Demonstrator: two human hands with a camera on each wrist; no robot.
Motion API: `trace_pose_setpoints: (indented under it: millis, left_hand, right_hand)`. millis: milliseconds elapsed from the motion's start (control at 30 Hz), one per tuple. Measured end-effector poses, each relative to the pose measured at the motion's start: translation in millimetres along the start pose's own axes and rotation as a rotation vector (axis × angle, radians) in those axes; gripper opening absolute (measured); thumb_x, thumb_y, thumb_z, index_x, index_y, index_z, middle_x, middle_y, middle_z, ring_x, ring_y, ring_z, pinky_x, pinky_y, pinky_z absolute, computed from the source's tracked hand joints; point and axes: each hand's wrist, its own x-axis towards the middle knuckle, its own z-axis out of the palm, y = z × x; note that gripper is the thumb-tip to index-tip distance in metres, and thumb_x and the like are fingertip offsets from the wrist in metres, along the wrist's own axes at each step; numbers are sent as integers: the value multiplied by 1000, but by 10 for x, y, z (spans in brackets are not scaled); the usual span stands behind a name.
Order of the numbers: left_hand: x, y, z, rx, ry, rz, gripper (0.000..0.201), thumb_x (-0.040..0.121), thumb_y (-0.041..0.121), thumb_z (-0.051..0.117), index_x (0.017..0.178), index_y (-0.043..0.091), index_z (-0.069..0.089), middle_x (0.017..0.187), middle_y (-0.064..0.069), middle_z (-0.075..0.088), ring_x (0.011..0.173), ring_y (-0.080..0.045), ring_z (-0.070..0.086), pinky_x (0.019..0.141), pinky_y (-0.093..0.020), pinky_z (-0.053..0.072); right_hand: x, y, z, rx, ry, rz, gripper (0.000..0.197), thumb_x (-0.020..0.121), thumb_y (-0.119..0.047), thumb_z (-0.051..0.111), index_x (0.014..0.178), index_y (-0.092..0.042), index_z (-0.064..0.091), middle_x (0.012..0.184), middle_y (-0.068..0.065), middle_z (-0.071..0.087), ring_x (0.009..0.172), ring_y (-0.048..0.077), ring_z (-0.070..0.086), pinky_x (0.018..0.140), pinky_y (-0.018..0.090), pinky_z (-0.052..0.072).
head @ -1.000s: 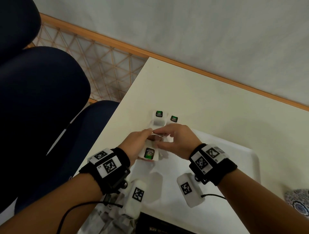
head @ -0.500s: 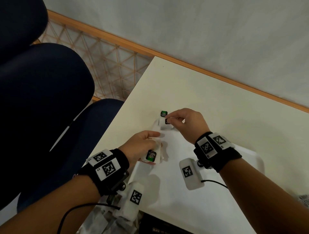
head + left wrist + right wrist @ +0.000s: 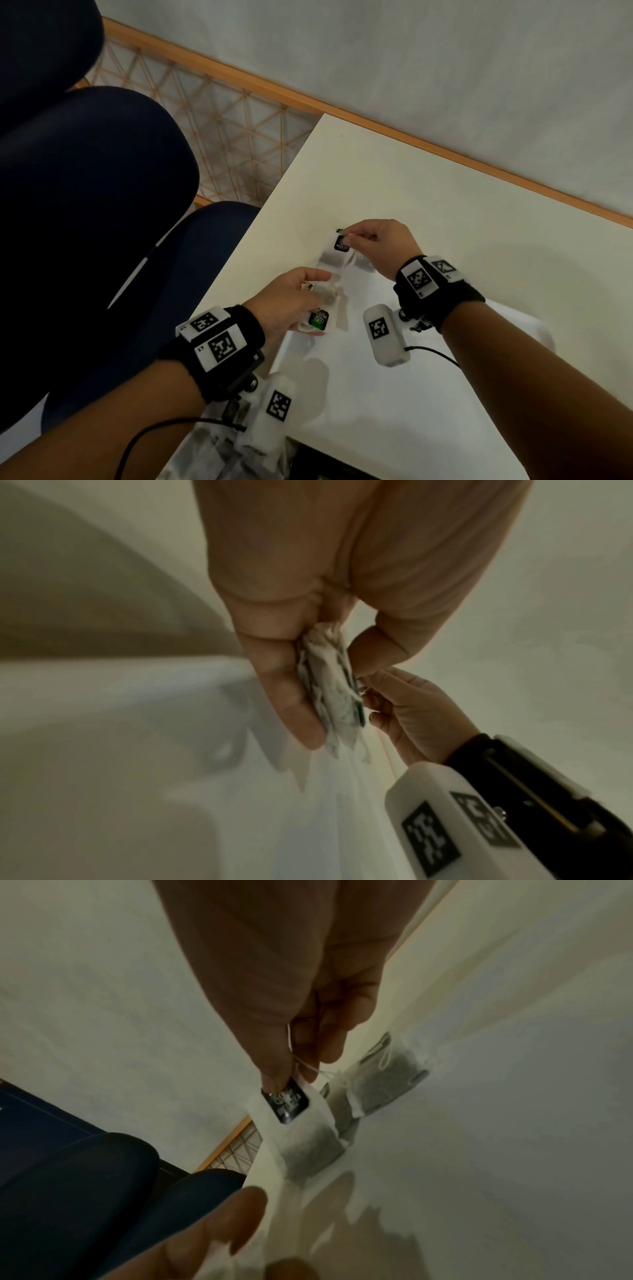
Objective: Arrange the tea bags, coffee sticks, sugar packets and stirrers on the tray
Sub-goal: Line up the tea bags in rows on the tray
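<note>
- Tea bags: I count two laid out near the far left corner of the tray (image 3: pixel 507 428), plus a bunch in my left hand (image 3: pixel 291 301); the number in the bunch I cannot tell.
- My right hand (image 3: pixel 373 245), thumb and forefinger pressed together, pinches the dark tag (image 3: pixel 286 1102) of the first tea bag (image 3: pixel 308 1142). The head view reads "GREEN TEA" on that tag.
- This bag's long axis runs from the tag at the far end back toward me; its near end rests on the tray, tag end lifted at my fingertips.
- Second tea bag (image 3: pixel 383 1083) lies flat just beside the first, on its right, roughly parallel to it, string looped on top.
- My left hand curls round the bunch of tea bags (image 3: pixel 329 696), thumb on one side, fingers on the other; a green tag (image 3: pixel 318 318) shows below the palm in the head view.
- Bunch sits over the tray's left edge, near the two laid bags.
- Tray lies on the cream table (image 3: pixel 445 192), close to its left edge; a dark blue chair (image 3: pixel 102 205) stands beyond that edge.
- Bare tray surface spreads between my wrists and off to the right.
</note>
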Motion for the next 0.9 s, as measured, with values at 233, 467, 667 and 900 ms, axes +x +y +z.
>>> trace_pose_setpoints:
  millis: [233,467,667,900]
  left_hand:
    - [39,8,6,2,8,2,34,85,-5,54,106,22,57,108,-8,61,80,-23,64,61,-32,58]
    - [64,-7,41,-48,41,38,36,88,-4,55,117,18,55,110,-10,59,86,-26,66,67,-38,60]
    - [76,-23,84,-138,71,33,25,96,8,47,119,16,54,115,-20,65,104,-36,65,79,-46,57]
    - [16,-12,119,-137,43,47,27,96,12,39,113,12,60,109,-25,65,88,-34,66,79,-49,57]
  right_hand:
    - [115,16,13,-95,0,-44,18,90,-26,61,104,-24,72,79,-14,63,67,0,53,64,16,42]
    - [-221,0,-13,-49,43,-163,11,86,-23,67,92,-31,71,82,-16,60,72,-2,56,69,11,43]
    - [-708,32,70,-135,-199,-242,30,68,-45,80,95,-36,71,80,-24,59,79,-2,54,69,11,42]
    - [-799,19,82,-60,-198,-231,21,79,-30,75,100,-33,73,83,-20,64,79,1,59,77,21,49]
